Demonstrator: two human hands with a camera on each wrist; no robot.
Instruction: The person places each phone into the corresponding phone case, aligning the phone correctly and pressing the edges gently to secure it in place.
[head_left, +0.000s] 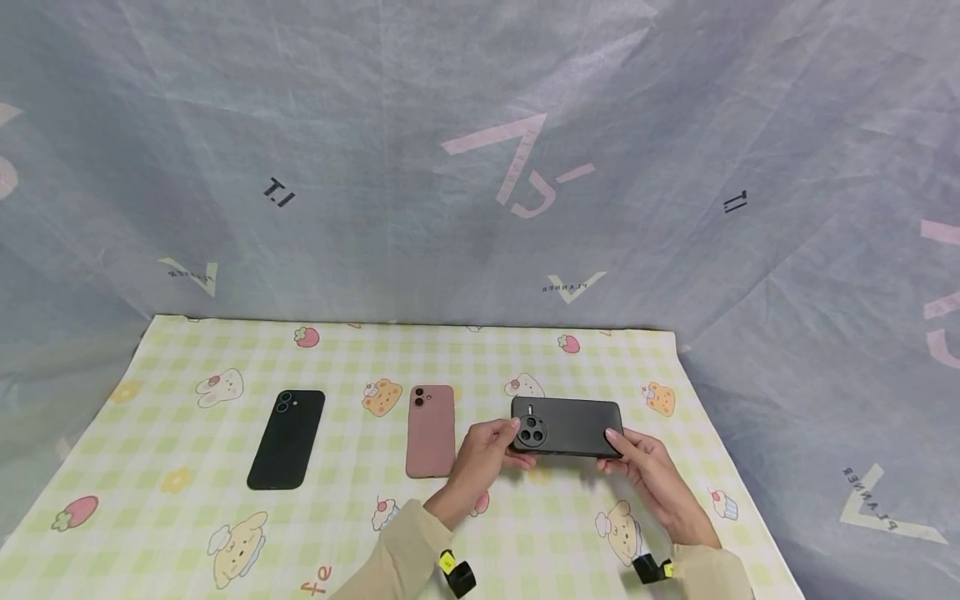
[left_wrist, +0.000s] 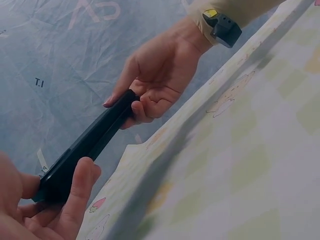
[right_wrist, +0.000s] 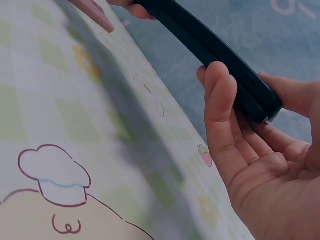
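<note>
Between both hands a dark grey phone [head_left: 573, 427] is held sideways above the table, its back with a round camera block facing up in the head view. My left hand [head_left: 483, 458] grips its left end, thumb beside the camera block. At the right end my right hand [head_left: 651, 475] pinches the phone, thumb on top and fingers beneath. Seen edge-on in the left wrist view, the phone [left_wrist: 90, 142] slants between the two hands, clear of the cloth. In the right wrist view its lower corner lies between the right thumb and fingers.
A pink phone [head_left: 431, 433] lies back up just left of my left hand. Farther left lies a black phone [head_left: 287, 442], also back up. Green checked cloth with cartoon prints covers the table [head_left: 337, 517]. Grey-blue printed fabric [head_left: 390, 167] hangs behind and beside it.
</note>
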